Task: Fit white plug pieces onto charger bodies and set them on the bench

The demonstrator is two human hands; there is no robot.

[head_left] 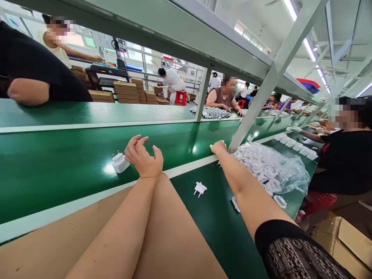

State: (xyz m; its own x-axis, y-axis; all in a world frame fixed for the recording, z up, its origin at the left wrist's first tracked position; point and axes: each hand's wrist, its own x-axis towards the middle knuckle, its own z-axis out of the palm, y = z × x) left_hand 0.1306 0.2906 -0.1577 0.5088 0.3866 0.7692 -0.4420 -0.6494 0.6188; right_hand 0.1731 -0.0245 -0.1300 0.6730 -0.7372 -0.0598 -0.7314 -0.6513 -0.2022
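Observation:
My left hand [145,158] is raised over the edge of the green belt [72,155], palm up, fingers apart and nothing in them. Just left of its fingertips, a white charger [119,163] stands on the belt with its two pins up. My right hand [219,147] reaches to the belt's edge beside a slanted post [247,116]. Its fingers are curled, and bits of white show at them; what they hold is too small to make out. Between my arms, a white two-pin plug piece [200,188] lies on the green table [209,228].
A clear bag [293,174] of white plastic parts [255,162] lies right of my right arm. A cardboard box [171,232] sits under my left forearm. A shelf beam [203,35] crosses overhead. A co-worker in black [345,155] sits at the right, near a row of white pieces [296,145].

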